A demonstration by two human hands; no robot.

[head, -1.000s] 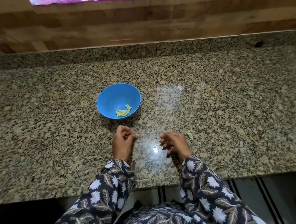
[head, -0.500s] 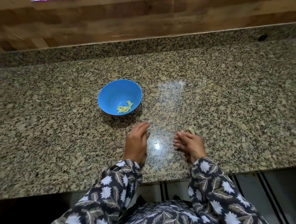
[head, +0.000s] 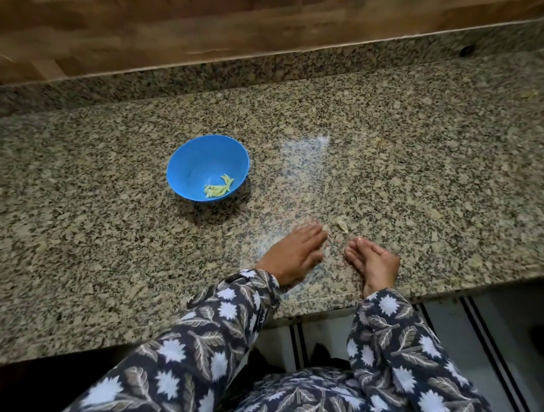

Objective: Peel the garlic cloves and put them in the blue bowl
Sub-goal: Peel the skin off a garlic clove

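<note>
Laid flat on the granite counter [head: 424,166], left hand [head: 296,254] released, right hand [head: 371,263] loosely cupped, nothing grasped, garlic scrap [head: 342,225] seen just beyond the fingertips, peeled cloves [head: 218,189] contained in the blue bowl [head: 197,158].

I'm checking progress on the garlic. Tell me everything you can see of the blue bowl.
The blue bowl is small, round and plain, plastic by its look. It stands upright on the speckled granite counter, casting a shadow toward the near right. A few pale yellow-green garlic pieces lie inside against its near-right wall. Nothing else touches it.
</note>
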